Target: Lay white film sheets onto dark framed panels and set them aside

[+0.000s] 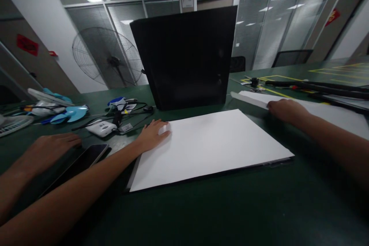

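My left hand (153, 134) lies with fingers stretched out on the left edge of a white sheet of paper (207, 142). The sheet rests flat on a thin dark backing, whose edge shows along the front and left. To the right, my right hand (285, 109) is closed on the left edge of another white sheet (323, 113). A narrow strip of that sheet's edge appears raised off the table. My right fingertips are partly hidden. Behind the middle sheet stands a large black panel-like box (187, 57), upright.
Another person's hand (54, 144) rests at the left beside a dark phone (83, 163). A white device (101, 127), cables and light blue fan-blade-like pieces (70, 114) lie on the green table (230, 207). Black tubes (323, 86) lie at right; a big fan (113, 61) stands behind.
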A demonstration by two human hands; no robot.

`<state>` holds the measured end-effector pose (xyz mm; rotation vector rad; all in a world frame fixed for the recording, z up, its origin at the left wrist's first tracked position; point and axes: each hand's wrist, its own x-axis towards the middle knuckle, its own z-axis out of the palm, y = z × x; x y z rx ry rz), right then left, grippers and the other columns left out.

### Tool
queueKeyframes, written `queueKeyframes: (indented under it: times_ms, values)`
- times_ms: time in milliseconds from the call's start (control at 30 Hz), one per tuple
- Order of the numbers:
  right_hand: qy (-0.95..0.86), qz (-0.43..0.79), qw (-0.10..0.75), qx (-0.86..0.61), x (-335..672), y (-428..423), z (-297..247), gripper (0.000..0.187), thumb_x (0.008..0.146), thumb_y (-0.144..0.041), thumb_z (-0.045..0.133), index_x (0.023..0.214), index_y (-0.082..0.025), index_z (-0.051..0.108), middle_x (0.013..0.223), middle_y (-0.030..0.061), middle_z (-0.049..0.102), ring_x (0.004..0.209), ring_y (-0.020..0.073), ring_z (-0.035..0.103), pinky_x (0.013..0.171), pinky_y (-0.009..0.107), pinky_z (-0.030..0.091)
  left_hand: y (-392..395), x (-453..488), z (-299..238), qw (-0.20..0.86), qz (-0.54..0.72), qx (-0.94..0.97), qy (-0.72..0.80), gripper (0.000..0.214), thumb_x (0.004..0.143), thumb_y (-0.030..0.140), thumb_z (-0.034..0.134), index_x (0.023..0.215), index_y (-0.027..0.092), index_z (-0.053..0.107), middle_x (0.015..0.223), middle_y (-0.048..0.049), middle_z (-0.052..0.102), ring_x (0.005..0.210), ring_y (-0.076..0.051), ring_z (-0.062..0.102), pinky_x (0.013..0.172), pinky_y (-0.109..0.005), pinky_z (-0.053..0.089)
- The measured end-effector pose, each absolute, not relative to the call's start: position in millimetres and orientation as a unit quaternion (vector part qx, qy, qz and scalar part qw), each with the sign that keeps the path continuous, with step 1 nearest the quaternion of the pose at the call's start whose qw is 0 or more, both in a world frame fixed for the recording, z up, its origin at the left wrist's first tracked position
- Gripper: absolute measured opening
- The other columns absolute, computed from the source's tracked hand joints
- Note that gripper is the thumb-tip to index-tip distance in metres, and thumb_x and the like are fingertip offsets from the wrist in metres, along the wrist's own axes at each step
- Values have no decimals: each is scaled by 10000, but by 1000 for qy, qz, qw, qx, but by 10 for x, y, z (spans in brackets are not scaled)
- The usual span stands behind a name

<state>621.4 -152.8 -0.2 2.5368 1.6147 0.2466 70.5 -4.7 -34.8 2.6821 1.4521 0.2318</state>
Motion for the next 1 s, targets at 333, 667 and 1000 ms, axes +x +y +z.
queueKeyframes:
  times_ms: [333,667,1000]
  values:
    - [569,184,70,798,4929,-1854,563,416,991,-487,467,1037,-157,714,998,211,667,914,370,651,727,489,497,-112,654,-336,76,134,862,483,622,1030,583,301,1493,218,500,1606,-114,492,1548,-373,334,1239,-635,252]
    - [819,121,125,547,3732,-2135,8,513,843,-111,587,1328,-259,667,1242,98,696,1006,270,709,768,406,621,-127,589,-262,163,228,835,474,742,1042,637,107,1387,218,612,1521,-63,595,1452,-272,505,1239,-410,344]
    - [845,5,-85,527,3913,-2075,127,509,1059,-546,360,1526,-402,500,1480,-5,560,1274,207,617,1071,425,537,-106,606,-251,101,89,870,474,680,891,703,588,1461,331,592,1692,-94,350,1581,-386,258,1243,-647,225]
